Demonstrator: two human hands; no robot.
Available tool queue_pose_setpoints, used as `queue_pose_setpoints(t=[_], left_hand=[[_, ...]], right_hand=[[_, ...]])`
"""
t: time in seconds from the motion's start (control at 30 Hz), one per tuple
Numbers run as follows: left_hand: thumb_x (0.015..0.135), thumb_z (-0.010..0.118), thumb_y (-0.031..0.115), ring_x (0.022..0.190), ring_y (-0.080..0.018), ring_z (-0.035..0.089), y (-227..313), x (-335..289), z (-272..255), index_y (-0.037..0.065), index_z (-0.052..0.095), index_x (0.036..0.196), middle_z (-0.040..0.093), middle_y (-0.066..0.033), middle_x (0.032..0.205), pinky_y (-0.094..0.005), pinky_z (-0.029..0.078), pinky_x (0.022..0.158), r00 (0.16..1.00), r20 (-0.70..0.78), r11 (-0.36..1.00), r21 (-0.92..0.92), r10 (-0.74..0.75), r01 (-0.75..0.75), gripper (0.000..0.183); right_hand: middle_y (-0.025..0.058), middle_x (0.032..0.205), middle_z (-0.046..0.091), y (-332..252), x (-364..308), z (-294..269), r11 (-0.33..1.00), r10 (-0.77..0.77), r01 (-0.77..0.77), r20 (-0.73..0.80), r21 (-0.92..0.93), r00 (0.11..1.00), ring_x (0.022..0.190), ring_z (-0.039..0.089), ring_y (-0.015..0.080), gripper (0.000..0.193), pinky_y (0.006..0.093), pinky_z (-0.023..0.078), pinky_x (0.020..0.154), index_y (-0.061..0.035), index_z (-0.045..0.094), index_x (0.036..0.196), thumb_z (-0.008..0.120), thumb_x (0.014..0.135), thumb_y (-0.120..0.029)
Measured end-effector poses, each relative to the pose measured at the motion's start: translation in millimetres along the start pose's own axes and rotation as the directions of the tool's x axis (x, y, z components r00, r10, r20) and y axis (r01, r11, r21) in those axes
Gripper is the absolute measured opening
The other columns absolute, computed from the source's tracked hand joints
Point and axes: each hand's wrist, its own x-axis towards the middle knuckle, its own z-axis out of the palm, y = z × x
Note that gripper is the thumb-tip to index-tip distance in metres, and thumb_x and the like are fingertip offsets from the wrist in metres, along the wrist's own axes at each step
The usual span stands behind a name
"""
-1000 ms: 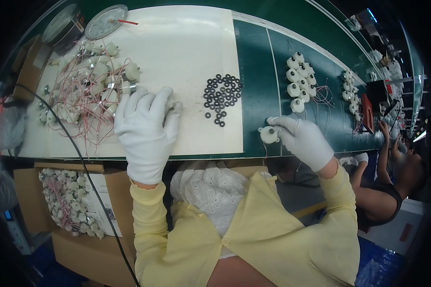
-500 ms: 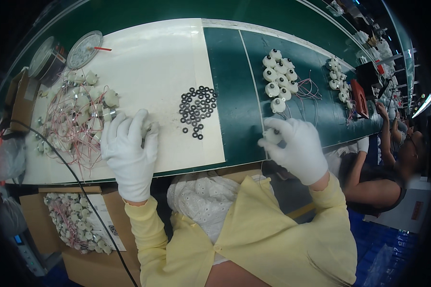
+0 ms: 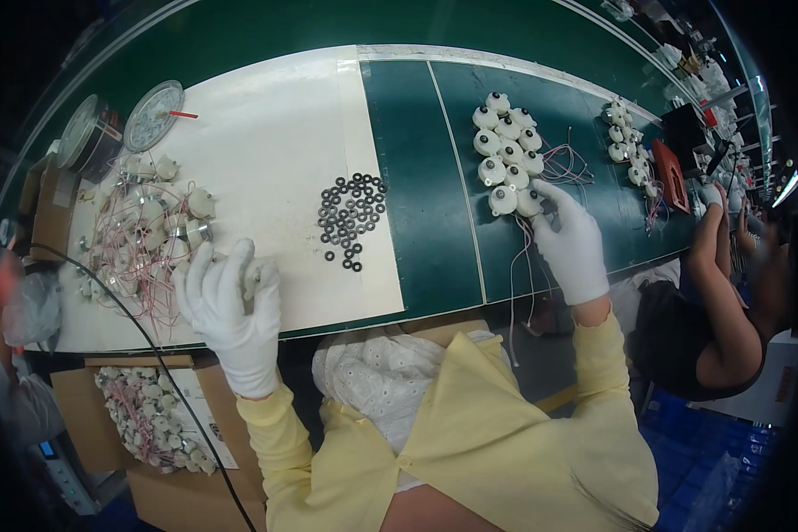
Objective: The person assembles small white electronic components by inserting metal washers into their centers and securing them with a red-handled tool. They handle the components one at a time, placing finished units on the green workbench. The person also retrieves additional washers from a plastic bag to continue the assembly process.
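My right hand (image 3: 572, 253), in a white glove, has its thumb and forefinger on a small round white motor (image 3: 529, 204) at the near end of a cluster of similar white motors (image 3: 510, 152). Each of these motors shows a dark centre piece on top. Pale wires from the near ones hang over the table's front edge. My left hand (image 3: 230, 315), also gloved, hovers above the near edge with curled fingers; what they hold, if anything, is hidden. To its upper right lie many small black rings (image 3: 353, 217) on the white sheet (image 3: 275, 115).
A tangled heap of motors with pink wires (image 3: 146, 222) lies at left, near a tub (image 3: 89, 137) and a round lid (image 3: 153, 115). Below stands a cardboard box (image 3: 151, 488) holding more motors. A black cable (image 3: 142, 328) crosses the left side. At right are another motor group (image 3: 625, 142), a red tray (image 3: 670, 176) and co-workers.
My right hand has moved the motor away from me, up against the near end of the cluster. My left hand has shifted slightly nearer to me, its fingers still curled.
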Motion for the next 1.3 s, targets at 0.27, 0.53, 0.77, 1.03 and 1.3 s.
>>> queue_pose_setpoints(t=[0.27, 0.53, 0.77, 1.03, 1.3], left_hand=[[0.088, 0.075, 0.021, 0.104, -0.0327, 0.064, 47, -14, -36, 0.001, 0.063, 0.133, 0.07, -0.0102, 0.107, -0.0481, 0.049, 0.092, 0.963, -0.002, 0.868, -0.433, -0.27, 0.243, 0.05], [0.088, 0.072, 0.017, 0.061, -0.0289, 0.061, 86, 19, -38, -0.006, 0.059, 0.134, 0.067, -0.0116, 0.081, -0.0405, 0.049, 0.059, 0.994, 0.002, 0.667, -0.741, 0.108, -0.071, 0.053], [0.094, 0.067, 0.016, 0.09, -0.0317, 0.067, 38, 1, -32, 0.0, 0.07, 0.119, 0.07, -0.0143, 0.096, -0.0402, 0.053, 0.08, 0.988, 0.057, 0.959, -0.238, -0.142, 0.151, 0.03], [0.087, 0.076, 0.022, 0.111, -0.0334, 0.064, 7, 10, -19, 0.011, 0.074, 0.113, 0.071, -0.0083, 0.104, -0.0459, 0.048, 0.096, 0.974, 0.096, 0.949, 0.261, -0.205, 0.174, 0.028], [0.082, 0.08, 0.025, 0.108, -0.0341, 0.063, 22, -7, -7, 0.015, 0.075, 0.107, 0.068, -0.0055, 0.096, -0.0482, 0.047, 0.095, 0.99, 0.048, 0.99, -0.045, -0.134, 0.136, 0.028]], right_hand=[[0.0146, 0.114, 0.07, -50, -44, -15, 0.898, -0.315, 0.374, -0.255, 0.231, 0.914, 0.069, 0.062, 0.0211, 0.059, 0.0351, 0.049, 0.067, 0.0003, 0.06, 0.136, 0.077, 0.08, -0.006], [0.015, 0.098, 0.069, -131, -55, 38, 0.361, -0.834, 0.727, -0.146, 0.585, 0.532, 0.068, 0.061, 0.032, 0.081, 0.0403, 0.044, 0.061, 0.0026, 0.049, 0.142, 0.083, 0.071, -0.019], [0.0105, 0.092, 0.073, -87, -52, 12, -0.112, -0.54, -0.627, 0.482, 0.771, 0.69, 0.081, 0.067, 0.01, 0.095, 0.0207, 0.051, 0.073, -0.0016, 0.033, 0.159, 0.086, 0.082, -0.011], [0.008, 0.082, 0.072, -89, -14, 1, 0.78, -0.615, 0.562, 0.505, 0.277, 0.605, 0.07, 0.068, 0.0242, 0.05, 0.036, 0.052, 0.062, -0.0043, 0.065, 0.13, 0.081, 0.085, -0.02], [0.0106, 0.067, 0.06, -97, -6, 29, 0.589, -0.761, 0.804, 0.283, -0.076, 0.584, 0.061, 0.06, 0.0279, 0.035, 0.0402, 0.044, 0.054, -0.0088, 0.068, 0.122, 0.071, 0.093, -0.028]])
